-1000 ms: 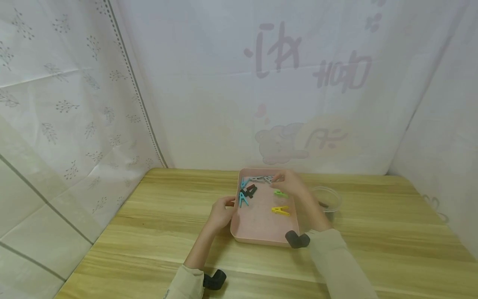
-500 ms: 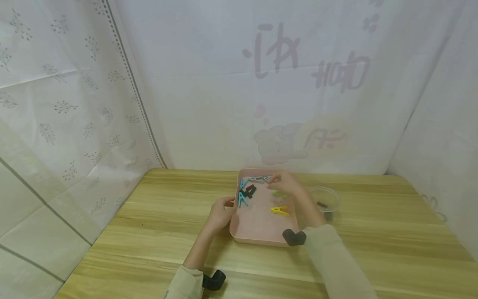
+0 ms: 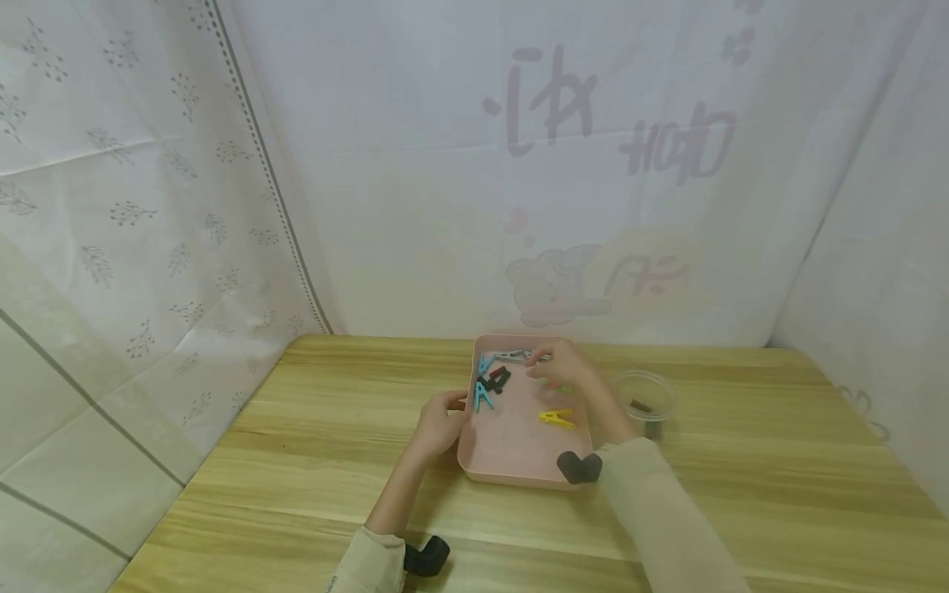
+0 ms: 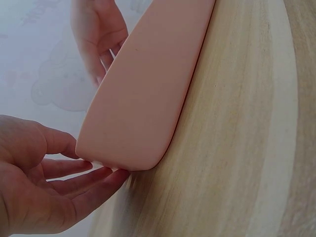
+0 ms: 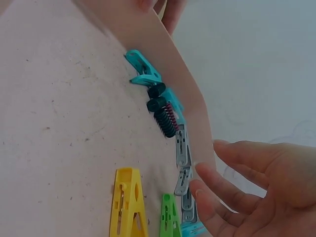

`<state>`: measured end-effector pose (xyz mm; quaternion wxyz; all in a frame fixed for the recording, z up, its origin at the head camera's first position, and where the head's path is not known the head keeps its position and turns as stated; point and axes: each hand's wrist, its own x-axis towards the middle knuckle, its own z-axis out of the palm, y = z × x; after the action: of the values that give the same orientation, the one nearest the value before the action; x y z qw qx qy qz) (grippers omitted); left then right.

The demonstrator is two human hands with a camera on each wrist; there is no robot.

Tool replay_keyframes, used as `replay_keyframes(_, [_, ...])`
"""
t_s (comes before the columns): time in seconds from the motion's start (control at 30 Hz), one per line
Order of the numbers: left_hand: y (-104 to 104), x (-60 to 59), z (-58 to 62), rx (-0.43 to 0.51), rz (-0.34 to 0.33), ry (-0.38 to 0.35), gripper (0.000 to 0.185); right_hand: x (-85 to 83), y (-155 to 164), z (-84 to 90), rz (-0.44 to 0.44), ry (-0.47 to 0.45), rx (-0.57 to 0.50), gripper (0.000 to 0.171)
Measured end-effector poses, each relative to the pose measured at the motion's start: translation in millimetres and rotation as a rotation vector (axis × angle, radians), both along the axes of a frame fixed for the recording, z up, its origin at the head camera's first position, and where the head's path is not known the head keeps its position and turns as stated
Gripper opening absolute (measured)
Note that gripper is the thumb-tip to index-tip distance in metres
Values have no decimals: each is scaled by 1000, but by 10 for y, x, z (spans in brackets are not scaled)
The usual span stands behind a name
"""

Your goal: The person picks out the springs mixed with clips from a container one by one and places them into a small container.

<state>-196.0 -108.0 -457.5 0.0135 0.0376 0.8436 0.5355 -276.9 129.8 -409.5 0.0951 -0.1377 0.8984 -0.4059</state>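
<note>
My left hand point(image 3: 437, 424) grips the left wall of a pink tray point(image 3: 511, 451); in the left wrist view its fingertips meet the rim and outer wall. Over the tray's far right part hovers my right hand point(image 3: 569, 368), fingers loosely spread and holding nothing. Grey clothespins point(image 5: 181, 148) lie in a row along the far wall, right beside its fingertips in the right wrist view. A green clothespin point(image 5: 169, 217) is partly covered by that hand in the head view. Nearer lies a yellow clothespin point(image 3: 556, 418). Blue clothespins point(image 5: 143, 68) and small dark ridged pieces point(image 5: 165, 123) cluster at the left wall.
A clear round tub point(image 3: 647, 374) with a dark ridged piece inside stands right of the tray, close to my right forearm. The wooden table point(image 3: 334, 436) extends around both. Behind it hangs a printed white curtain point(image 3: 415, 206). Each wrist carries a black device point(image 3: 427, 556).
My right hand has shifted slightly left over the tray, covering more of the green clothespin. The left hand and the tray stay where they were.
</note>
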Motion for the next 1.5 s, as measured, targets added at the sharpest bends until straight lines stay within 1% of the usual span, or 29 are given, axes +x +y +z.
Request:
replay_keyframes(0.23, [-16, -4, 9, 0, -4, 6, 42, -74, -64, -74, -5, 13, 6, 21])
replay_keyframes(0.43, [-9, -12, -23, -1, -14, 8, 41, -99, -101, -121, 21, -26, -4, 26])
replay_keyframes(0.53, [-4, -8, -42, 8, -16, 11, 41, -81, -116, -125, 30, -40, -16, 25])
replay_keyframes(0.73, [8, -2, -47, 22, -14, -2, 42, -55, -146, -108, 17, -51, -9, 25])
replay_keyframes(0.97, [15, -18, -47, 7, 7, -12, 41, -86, -177, -112, 27, -49, 19, 25])
replay_keyframes(1.13, [11, -19, -48, 2, 6, -11, 42, -98, -208, -122, 25, -48, 38, 26])
replay_keyframes(1.5, [6, -14, -48, 1, 6, -3, 43, -154, -240, -147, 56, -66, 56, 31])
